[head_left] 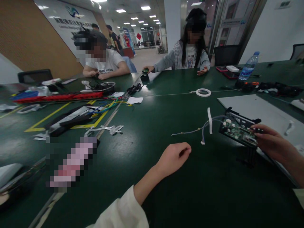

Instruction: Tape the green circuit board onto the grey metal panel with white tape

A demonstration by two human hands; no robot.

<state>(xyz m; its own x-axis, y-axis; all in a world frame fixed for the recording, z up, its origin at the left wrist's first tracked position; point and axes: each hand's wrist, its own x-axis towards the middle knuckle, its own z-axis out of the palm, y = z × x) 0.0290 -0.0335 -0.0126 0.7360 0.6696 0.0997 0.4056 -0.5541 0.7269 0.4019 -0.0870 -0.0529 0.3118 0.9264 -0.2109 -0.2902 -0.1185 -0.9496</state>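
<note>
- Circuit board (237,132) with trailing cables (203,130): edge grasped by the right grip (270,141)
- Left grip (174,156): loosely clenched over the counter (152,123), apart from the board

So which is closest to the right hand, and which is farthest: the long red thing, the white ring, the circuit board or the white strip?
1. Circuit board: in the right hand.
2. White strip: just left of the board.
3. White ring: farther up the table, also left.
4. Long red thing: way over on the left side.
</note>
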